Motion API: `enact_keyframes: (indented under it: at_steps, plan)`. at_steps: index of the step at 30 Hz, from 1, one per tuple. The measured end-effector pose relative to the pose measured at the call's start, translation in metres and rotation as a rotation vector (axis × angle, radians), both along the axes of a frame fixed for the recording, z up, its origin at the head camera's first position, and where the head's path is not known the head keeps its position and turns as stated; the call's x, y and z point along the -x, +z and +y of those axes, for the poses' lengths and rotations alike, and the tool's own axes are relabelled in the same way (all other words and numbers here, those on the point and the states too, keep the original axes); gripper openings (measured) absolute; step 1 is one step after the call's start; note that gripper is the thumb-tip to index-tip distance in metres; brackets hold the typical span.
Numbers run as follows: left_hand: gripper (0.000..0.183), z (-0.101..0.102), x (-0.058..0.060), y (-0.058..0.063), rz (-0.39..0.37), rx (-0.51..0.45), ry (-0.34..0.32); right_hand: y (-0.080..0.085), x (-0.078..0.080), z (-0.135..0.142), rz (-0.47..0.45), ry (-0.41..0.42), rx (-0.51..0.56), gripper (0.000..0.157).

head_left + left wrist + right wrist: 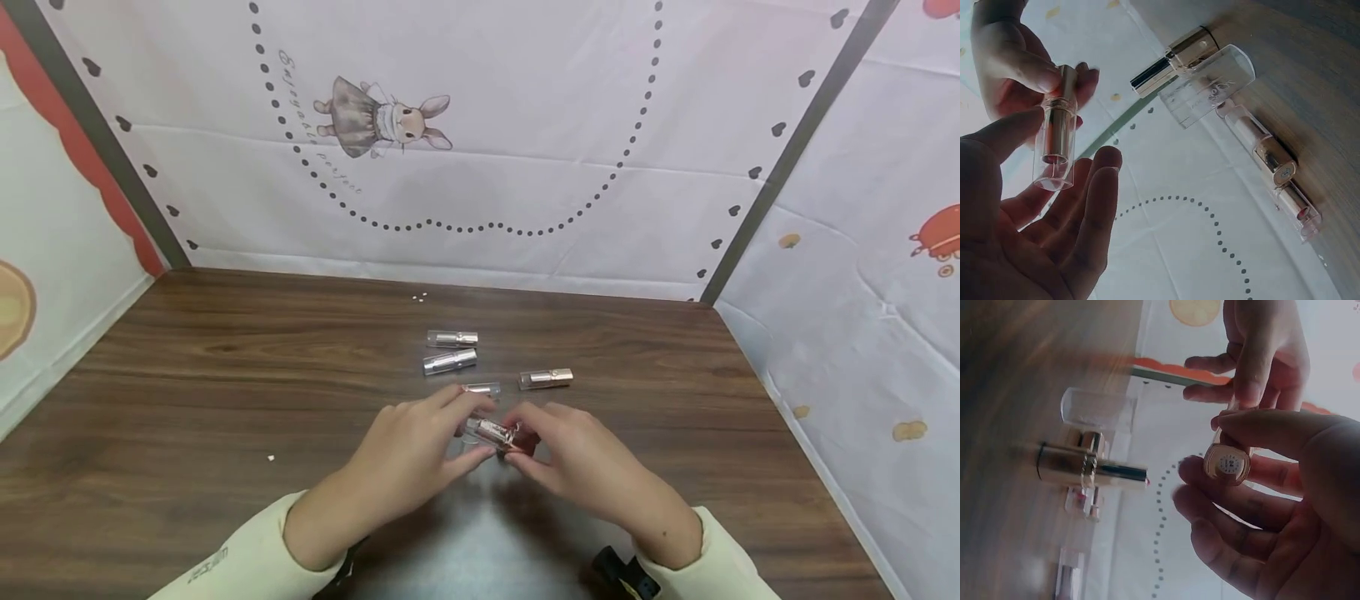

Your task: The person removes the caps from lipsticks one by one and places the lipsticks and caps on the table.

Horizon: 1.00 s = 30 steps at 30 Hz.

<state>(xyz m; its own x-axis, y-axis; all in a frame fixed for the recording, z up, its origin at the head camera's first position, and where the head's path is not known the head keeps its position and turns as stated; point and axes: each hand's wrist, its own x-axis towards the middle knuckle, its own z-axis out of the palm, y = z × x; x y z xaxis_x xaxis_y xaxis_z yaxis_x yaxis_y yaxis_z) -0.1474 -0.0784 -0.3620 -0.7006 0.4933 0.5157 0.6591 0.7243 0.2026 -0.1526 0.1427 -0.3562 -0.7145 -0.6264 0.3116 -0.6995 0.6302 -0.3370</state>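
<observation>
Left wrist view: note lipstick (pixel 1056 134) pinched by left hand (pixel 1041 244) and right hand (pixel 1013 72) above table (pixel 1316 87), apparently capped, and count uncapped tube (pixel 1192 51) beside loose cap (pixel 1213 82) as probably remaining.

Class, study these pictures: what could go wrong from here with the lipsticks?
The held lipstick, between the left hand and the right hand, might slip and drop. The uncapped lipstick stands upright near both hands; a nudge might topple it and leave a smear. The clear cap beside it could be knocked over too.
</observation>
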Motion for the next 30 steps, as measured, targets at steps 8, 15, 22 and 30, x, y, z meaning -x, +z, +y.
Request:
enact_keyframes:
  at_steps: [8, 15, 22, 30]
  plan:
    - [0.036, -0.0002, -0.0015, -0.0019, 0.017, -0.003, 0.014, -0.0021, -0.0042, -0.0042, -0.017, -0.036, -0.025, 0.023]
    - [0.030, -0.0016, -0.0037, -0.0009, -0.015, 0.023, 0.012, -0.0009, -0.0076, -0.0069, -0.023, -0.050, -0.038, 0.017]
    - [0.030, -0.0014, -0.0043, 0.0003, -0.011, 0.046, 0.000, -0.0008, -0.0094, -0.0068, -0.032, -0.032, -0.045, 0.013]
    - [0.028, -0.0013, -0.0043, 0.0012, -0.015, 0.047, -0.004, -0.0006, -0.0091, -0.0066, -0.032, -0.018, -0.049, 0.012]
